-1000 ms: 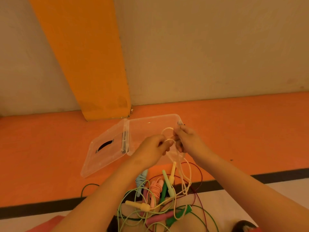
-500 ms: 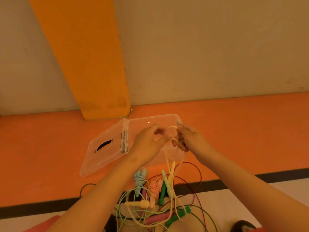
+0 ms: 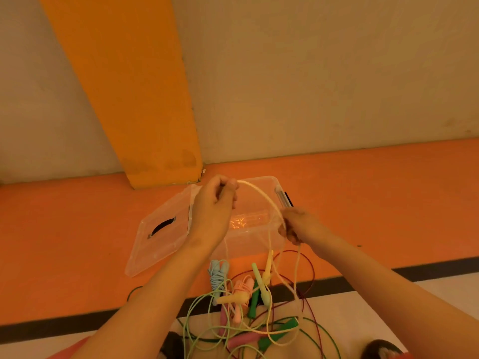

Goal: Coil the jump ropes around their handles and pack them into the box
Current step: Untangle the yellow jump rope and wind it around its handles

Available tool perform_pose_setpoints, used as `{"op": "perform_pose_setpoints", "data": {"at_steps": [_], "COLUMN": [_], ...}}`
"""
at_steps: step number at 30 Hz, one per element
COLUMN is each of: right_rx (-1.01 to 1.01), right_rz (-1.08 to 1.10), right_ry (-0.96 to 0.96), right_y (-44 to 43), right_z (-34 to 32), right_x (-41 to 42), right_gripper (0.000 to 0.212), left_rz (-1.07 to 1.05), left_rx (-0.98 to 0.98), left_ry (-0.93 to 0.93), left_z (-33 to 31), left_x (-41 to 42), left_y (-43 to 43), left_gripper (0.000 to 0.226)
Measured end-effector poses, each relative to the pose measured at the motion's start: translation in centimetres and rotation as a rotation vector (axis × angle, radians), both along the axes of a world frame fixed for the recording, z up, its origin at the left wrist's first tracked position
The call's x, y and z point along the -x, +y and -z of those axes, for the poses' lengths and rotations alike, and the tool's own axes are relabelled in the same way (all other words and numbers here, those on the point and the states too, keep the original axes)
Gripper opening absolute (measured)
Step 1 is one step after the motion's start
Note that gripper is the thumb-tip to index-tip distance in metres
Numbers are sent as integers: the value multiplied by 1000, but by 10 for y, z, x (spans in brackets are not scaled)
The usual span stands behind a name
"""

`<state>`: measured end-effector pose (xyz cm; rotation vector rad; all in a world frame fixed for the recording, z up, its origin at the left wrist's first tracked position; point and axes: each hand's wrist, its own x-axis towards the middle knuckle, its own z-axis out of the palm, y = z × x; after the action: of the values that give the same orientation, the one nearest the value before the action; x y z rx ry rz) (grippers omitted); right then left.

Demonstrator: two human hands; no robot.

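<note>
Over the open clear plastic box (image 3: 269, 186), my left hand (image 3: 215, 206) and my right hand (image 3: 298, 224) each pinch a cream jump rope (image 3: 261, 194). The cord arcs between the two hands, and its loose end drops from the right hand to the pile below. That pile of jump ropes (image 3: 246, 299) lies on the floor near me: a blue coiled one (image 3: 217, 274), a pink coiled one (image 3: 242, 290), plus yellow, green and pink handles tangled in green and dark red cords. The box looks empty inside.
The box's clear lid (image 3: 160, 231) lies open to the left on the orange floor strip. An orange pillar (image 3: 145, 99) and a beige wall stand behind. A black line (image 3: 414, 272) borders the pale floor near me.
My hands have pulled apart: the left rose up and left, the right dropped to the right. The cream rope now stretches in an arc between them instead of being bunched together.
</note>
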<state>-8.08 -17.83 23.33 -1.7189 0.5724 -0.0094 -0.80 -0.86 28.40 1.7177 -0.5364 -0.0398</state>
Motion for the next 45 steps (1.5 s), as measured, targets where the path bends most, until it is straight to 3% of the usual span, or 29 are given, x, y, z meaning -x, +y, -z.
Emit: {"op": "perform_pose_setpoints", "data": {"at_steps": [2, 6, 12, 16, 22, 27, 31, 35, 38, 42, 45], "right_rx": [-50, -145, -149, -63, 14, -56, -170, -287, -367, -389, -434], "right_rz": [52, 33, 5, -32, -86, -59, -52, -19, 47, 37, 28], "right_ry": [-78, -261, -297, -191, -1, -54, -168, -260, -314, -422, -449], "right_y": [-2, 6, 14, 8, 7, 14, 21, 31, 35, 31, 29], "right_z": [-10, -35, -36, -26, 3, -12, -30, -46, -54, -65, -71], "right_x": [-3, -8, -8, -5, 1, -4, -7, -10, -12, -12, -13], "right_gripper": [29, 26, 26, 26, 27, 30, 31, 25, 27, 27, 27], "left_rz": [96, 210, 273, 270, 95, -59, -29, -13, -56, 180, 333], "left_rx": [-192, -369, -374, -368, -115, -37, -139, -368, -251, -352, -435], "left_ry": [15, -121, -127, -184, -118, -32, -47, -293, -209, -83, -23], "left_z": [6, 21, 22, 19, 1, 0, 4, 15, 16, 23, 37], "left_x": [4, 14, 14, 13, -2, -14, -14, 3, 15, 15, 15], "left_y": [-1, -8, -12, -8, 2, 17, 23, 15, 7, -3, -10], "left_gripper": [10, 33, 22, 31, 33, 32, 13, 31, 27, 9, 26]}}
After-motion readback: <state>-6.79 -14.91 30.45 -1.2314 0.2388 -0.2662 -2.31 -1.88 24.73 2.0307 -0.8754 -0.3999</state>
